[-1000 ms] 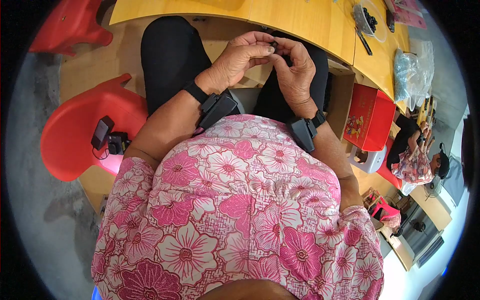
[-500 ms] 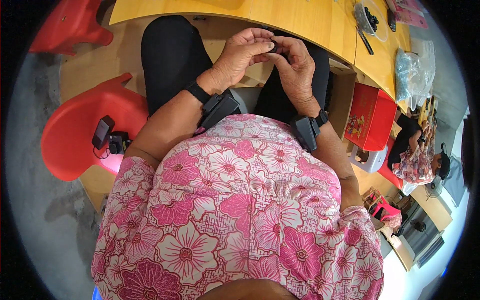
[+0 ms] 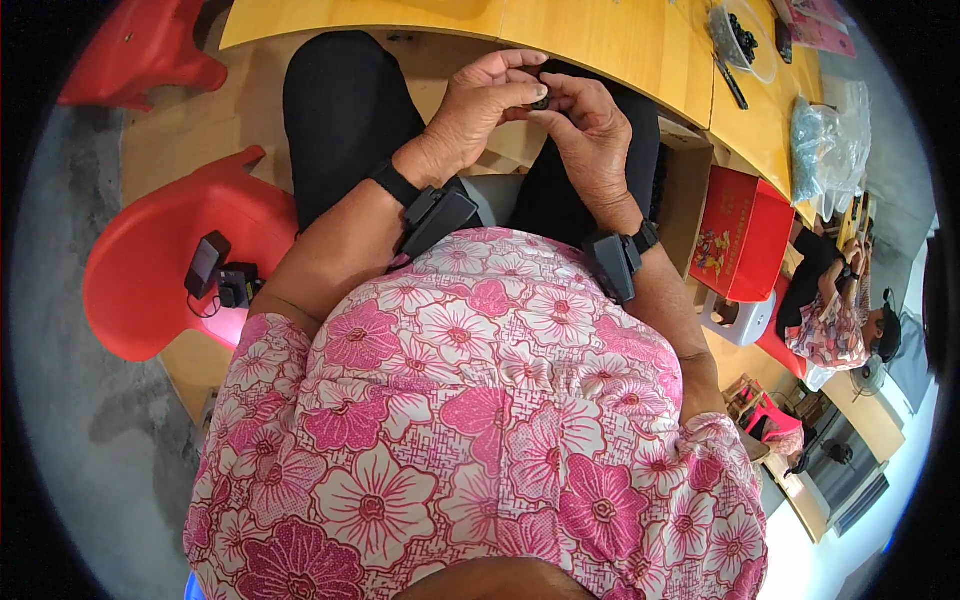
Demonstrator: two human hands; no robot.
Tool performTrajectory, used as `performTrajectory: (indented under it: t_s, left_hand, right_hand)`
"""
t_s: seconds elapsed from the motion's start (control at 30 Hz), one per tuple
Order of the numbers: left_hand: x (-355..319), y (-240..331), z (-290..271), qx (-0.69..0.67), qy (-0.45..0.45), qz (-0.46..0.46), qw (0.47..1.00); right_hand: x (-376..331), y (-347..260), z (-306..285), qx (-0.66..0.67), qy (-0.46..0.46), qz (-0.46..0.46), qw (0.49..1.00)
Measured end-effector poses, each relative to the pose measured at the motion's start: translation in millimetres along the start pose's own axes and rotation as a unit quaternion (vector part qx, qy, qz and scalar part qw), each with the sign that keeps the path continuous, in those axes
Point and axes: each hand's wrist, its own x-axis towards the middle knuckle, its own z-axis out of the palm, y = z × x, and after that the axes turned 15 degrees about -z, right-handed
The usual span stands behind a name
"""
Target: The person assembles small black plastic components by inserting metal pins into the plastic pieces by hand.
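Black devices [image 3: 237, 287] on red chair [image 3: 140, 270]

no words or numbers are showing clearly enough to read. a line of small printed characters is running along the face of the red box [image 3: 740, 235], next to a colourful printed figure, but the strokes are looking too fine to make out. on the counter [image 3: 610, 55], a pink packet [image 3: 822, 32] is lying at the far right, any lettering blurring.
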Motion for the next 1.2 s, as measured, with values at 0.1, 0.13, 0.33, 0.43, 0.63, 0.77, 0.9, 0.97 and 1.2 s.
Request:
performTrajectory:
  t_s: [0.1, 0.13, 0.33, 0.43, 0.63, 0.77, 0.9, 0.97, 1.2]
  left_hand:
    - [-0.4, 0.8, 0.4, 0.001, -0.003, 0.003, 1.0]
    - [-0.5, 1.0, 0.3, 0.001, -0.003, 0.004, 1.0]
    - [0.7, -0.8, -1.7, -0.01, 0.005, 0.004, 1.0]
    - [1.0, -1.1, -0.7, -0.019, -0.009, 0.01, 1.0]
    - [-2.2, -0.6, 2.3, -0.042, -0.027, -0.002, 0.999]
    - [-3.2, -0.5, 2.9, -0.001, -0.035, 0.001, 0.999]
    - [-2.8, -1.4, 2.8, 0.02, -0.011, 0.009, 1.0]
    - [-3.0, -1.4, 2.4, 0.029, -0.011, 0.008, 1.0]
    - [-4.7, 0.9, 0.6, 0.01, -0.014, -0.012, 1.0]
  right_hand:
    - [0.1, 1.6, 0.3, 0.002, 0.003, 0.006, 1.0]
    - [-0.1, 2.9, 0.6, -0.01, -0.003, 0.001, 1.0]
    - [5.0, -8.2, 0.7, -0.087, -0.033, -0.031, 0.995]
    - [4.7, -2.9, 1.3, -0.098, -0.019, -0.056, 0.993]
    - [5.0, -2.8, -1.7, -0.079, 0.007, -0.065, 0.995]
    - [5.5, -5.2, -3.9, -0.081, 0.003, -0.063, 0.995]
    - [5.2, -4.8, -6.1, -0.104, -0.012, -0.079, 0.991]
    - [4.8, -3.6, -6.6, -0.121, -0.019, -0.088, 0.989]
    - [4.9, -5.6, -5.8, -0.134, -0.03, -0.072, 0.988]
